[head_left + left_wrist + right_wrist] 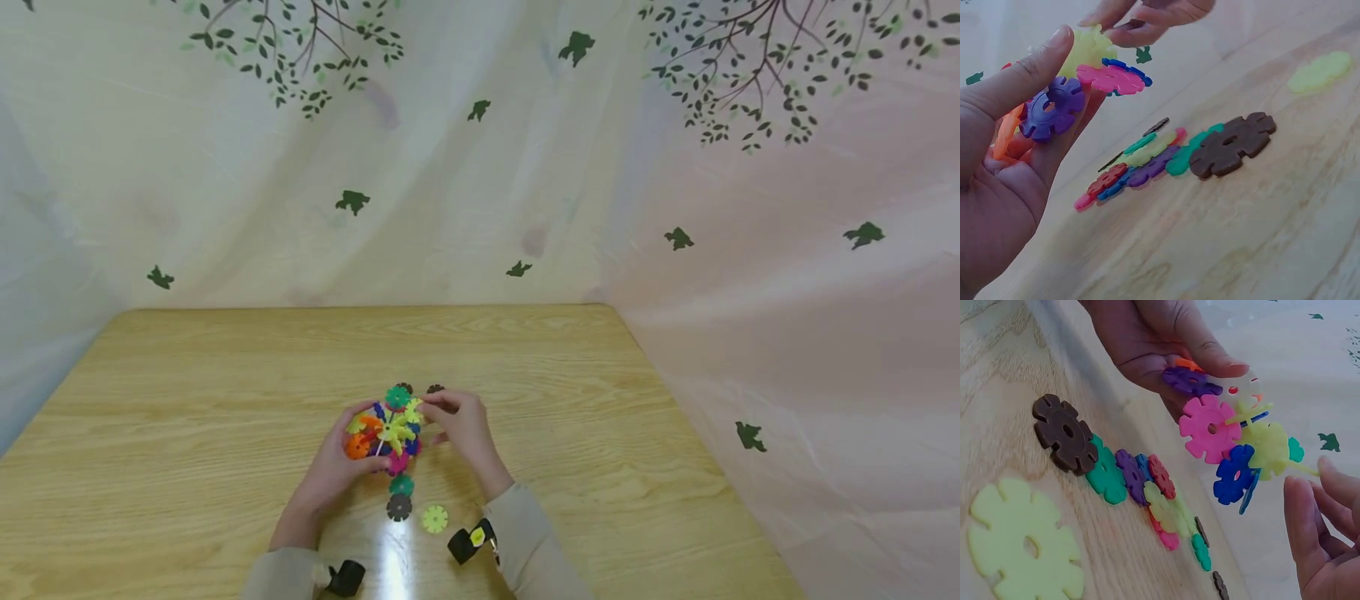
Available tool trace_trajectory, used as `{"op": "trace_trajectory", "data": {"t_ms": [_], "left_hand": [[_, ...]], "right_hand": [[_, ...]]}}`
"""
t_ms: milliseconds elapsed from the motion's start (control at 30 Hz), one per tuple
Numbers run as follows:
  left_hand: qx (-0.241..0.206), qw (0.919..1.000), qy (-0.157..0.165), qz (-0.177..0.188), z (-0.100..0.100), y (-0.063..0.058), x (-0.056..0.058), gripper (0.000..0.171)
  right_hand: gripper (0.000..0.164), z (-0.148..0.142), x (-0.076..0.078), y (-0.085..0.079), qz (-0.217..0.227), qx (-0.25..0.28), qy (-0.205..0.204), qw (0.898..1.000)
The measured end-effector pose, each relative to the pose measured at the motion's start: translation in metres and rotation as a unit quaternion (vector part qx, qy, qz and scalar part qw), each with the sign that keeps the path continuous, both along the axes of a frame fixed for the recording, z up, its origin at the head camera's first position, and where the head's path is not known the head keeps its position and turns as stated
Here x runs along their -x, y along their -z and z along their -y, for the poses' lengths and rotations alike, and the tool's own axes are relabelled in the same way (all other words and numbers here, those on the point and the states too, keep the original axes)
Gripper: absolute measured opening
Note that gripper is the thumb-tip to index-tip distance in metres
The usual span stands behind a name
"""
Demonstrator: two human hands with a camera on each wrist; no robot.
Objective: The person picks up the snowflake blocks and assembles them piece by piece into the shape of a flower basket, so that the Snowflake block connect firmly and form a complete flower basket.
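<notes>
My left hand (330,467) grips a cluster of interlocking flower-shaped plastic discs (390,429) above the table, thumb on the near side. Pink (1210,429), purple (1054,111), blue (1234,475), orange, yellow and green discs are slotted into it at various angles. On the cluster's right side, my right hand (463,425) pinches a yellow disc (1304,468) by its edge between thumb and fingers; the right wrist view shows that disc nearly edge-on, against the cluster. Some of the cluster lies hidden behind the left thumb and fingers.
Loose discs lie on the wooden table (600,467) beneath and around the hands: a brown one (399,507), a green one (402,485), a yellow one (435,519) and several overlapping coloured ones (1154,162). A printed curtain (450,183) hangs behind the table.
</notes>
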State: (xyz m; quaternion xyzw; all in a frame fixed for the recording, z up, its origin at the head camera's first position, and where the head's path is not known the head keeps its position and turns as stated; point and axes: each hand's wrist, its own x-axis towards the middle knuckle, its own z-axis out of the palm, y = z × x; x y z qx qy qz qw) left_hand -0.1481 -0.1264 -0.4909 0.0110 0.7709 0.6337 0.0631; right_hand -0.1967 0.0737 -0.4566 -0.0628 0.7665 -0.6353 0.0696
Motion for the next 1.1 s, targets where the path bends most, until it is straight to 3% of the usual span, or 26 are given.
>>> {"op": "trace_trajectory", "data": {"t_ms": [100,167,267,333,467,567,633,700,800,1000,1100], "left_hand": [[-0.008,0.9998,-0.016,0.009,0.004,0.0,0.001,0.086],[-0.01,0.9993,-0.031,0.017,0.008,-0.001,0.001,0.088],[-0.013,0.9984,-0.05,0.024,0.014,-0.003,0.002,0.088],[-0.018,0.9976,-0.058,0.033,0.017,-0.004,0.001,0.086],[-0.032,0.9966,-0.065,0.04,0.019,-0.005,0.001,0.083],[-0.05,0.9955,-0.072,0.035,0.017,-0.005,0.001,0.081],[-0.067,0.9947,-0.073,0.029,0.016,-0.004,0.0,0.08],[-0.073,0.9945,-0.072,0.023,0.016,-0.004,0.0,0.08],[-0.075,0.9953,-0.061,0.009,0.017,-0.003,-0.001,0.08],[-0.072,0.996,-0.052,-0.01,0.018,-0.001,-0.001,0.078],[-0.087,0.9948,-0.052,-0.011,0.017,0.002,-0.001,0.076]], "right_hand": [[0.029,-0.001,0.003,0.003,0.013,0.017,0.001,1.0],[0.028,-0.002,0.007,0.01,0.016,-0.001,-0.005,1.0],[0.024,-0.002,0.007,0.017,0.013,-0.096,-0.037,0.995],[0.025,0.0,0.006,0.02,0.004,-0.187,-0.07,0.98],[0.025,0.009,0.004,0.021,-0.056,-0.335,-0.113,0.934],[0.018,0.015,0.002,0.018,-0.093,-0.392,-0.116,0.908],[0.013,0.016,0.001,0.015,-0.096,-0.411,-0.115,0.899],[0.011,0.017,0.001,0.014,-0.092,-0.418,-0.113,0.897],[0.01,0.015,0.001,0.014,-0.077,-0.41,-0.113,0.902],[0.028,0.013,0.002,0.015,-0.081,-0.402,-0.136,0.902],[0.02,0.011,0.002,0.016,-0.086,-0.404,-0.132,0.901]]}}
